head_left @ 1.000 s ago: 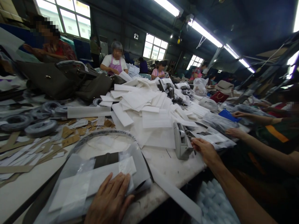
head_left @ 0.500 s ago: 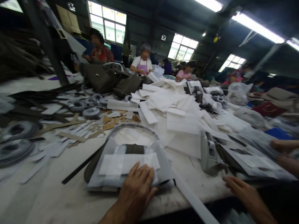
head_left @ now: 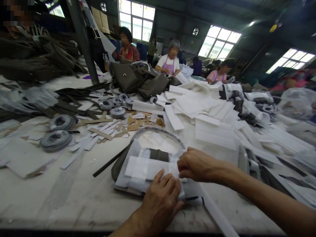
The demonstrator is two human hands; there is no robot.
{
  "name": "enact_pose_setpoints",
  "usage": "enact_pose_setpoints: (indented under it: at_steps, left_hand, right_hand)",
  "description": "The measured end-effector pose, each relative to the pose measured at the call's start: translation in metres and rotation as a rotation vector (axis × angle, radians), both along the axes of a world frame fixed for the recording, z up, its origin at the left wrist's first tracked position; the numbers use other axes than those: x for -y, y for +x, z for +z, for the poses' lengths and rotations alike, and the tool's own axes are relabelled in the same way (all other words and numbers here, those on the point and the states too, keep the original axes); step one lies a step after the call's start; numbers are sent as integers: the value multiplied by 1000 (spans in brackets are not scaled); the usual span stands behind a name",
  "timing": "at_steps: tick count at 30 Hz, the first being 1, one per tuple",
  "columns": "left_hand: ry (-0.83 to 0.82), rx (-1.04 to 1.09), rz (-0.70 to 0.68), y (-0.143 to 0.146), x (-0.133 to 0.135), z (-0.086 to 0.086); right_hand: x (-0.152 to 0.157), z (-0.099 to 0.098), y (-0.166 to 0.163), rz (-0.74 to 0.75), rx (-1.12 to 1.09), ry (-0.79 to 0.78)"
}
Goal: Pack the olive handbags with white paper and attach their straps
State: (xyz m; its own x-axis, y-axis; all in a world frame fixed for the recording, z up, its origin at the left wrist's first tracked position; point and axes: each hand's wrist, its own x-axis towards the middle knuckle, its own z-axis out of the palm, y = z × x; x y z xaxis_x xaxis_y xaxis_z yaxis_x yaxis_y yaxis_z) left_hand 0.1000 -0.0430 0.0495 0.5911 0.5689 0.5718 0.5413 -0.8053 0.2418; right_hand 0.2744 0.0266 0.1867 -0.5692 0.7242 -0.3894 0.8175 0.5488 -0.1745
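Note:
A dark olive handbag (head_left: 159, 155) lies on the worktable, wrapped in white foam sheet with its covered handle (head_left: 160, 129) arching away from me. Across the front lies a white foam strip (head_left: 132, 167), held under bands of clear tape (head_left: 140, 169). My left hand (head_left: 161, 194) rests on the lower part of the wrapping, fingers stretched out. At the right side of the bag, my right hand (head_left: 194, 164) has curled, closed fingers against the wrapping near the right tape band. Whatever its fingertips grip is hidden. Beyond my right forearm stands a grey tape dispenser (head_left: 248, 163), partly covered.
Loose white foam sheets (head_left: 209, 105) are heaped behind the bag. Coiled grey wrapped rings (head_left: 56, 141), paper strips (head_left: 105, 130) and dark straps lie to the left. More olive bags (head_left: 128, 77) sit farther back, where several people work. A long white strip (head_left: 219, 217) hangs over the front edge.
My right hand has moved left from beside the tape dispenser to the bag's right side, and its fingers have curled. My left hand stays on the wrapping. The view has turned left.

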Motion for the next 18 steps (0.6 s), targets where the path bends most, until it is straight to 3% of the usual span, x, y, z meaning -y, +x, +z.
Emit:
enact_pose_setpoints:
  at_steps: [3,9,13,18]
  left_hand:
    - [15,26,6,1,-1,-1]
    - [68,12,11,2,-2,-7]
    - [131,14,15,4,-3,-15]
    - [148,-2,9,5,-3,-20]
  right_hand:
    - [-29,-10,-28,151,247,-1]
    - [-63,-42,-61,337,454,-23]
    - [-78,-55,-57,498,531,70]
    - [-108,-58,-40,490,484,73]
